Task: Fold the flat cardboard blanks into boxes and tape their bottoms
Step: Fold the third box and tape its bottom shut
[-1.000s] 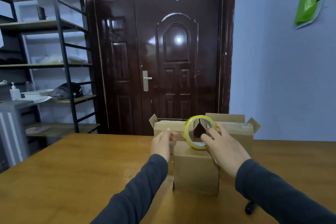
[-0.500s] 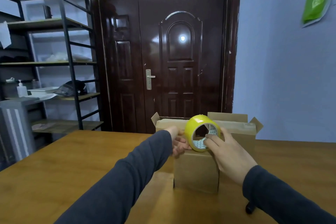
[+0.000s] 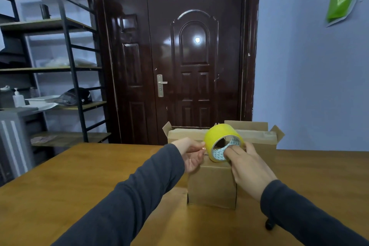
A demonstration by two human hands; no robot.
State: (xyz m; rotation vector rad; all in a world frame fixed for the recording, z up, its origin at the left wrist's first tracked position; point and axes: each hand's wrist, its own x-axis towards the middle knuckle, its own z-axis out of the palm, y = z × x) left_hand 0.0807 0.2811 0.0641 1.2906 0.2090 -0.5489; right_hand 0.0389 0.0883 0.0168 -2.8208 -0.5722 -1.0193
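A small folded cardboard box (image 3: 212, 184) stands on the wooden table (image 3: 83, 181) in front of me. On its top rests a yellow tape roll (image 3: 218, 136), upright on its edge. My right hand (image 3: 246, 168) grips the roll with fingers inside its core. My left hand (image 3: 192, 155) is at the roll's left side, thumb and fingers pinched at the tape's edge. Behind stands a larger open cardboard box (image 3: 257, 138) with its flaps up.
A small black object (image 3: 269, 224) lies on the table under my right forearm. A metal shelf rack (image 3: 65, 62) stands at the left, a dark door (image 3: 179, 62) beyond the table, a blue wall at the right.
My left hand moved right from the small box's left side to the roll's edge. The roll turned so that its broad yellow face shows more.
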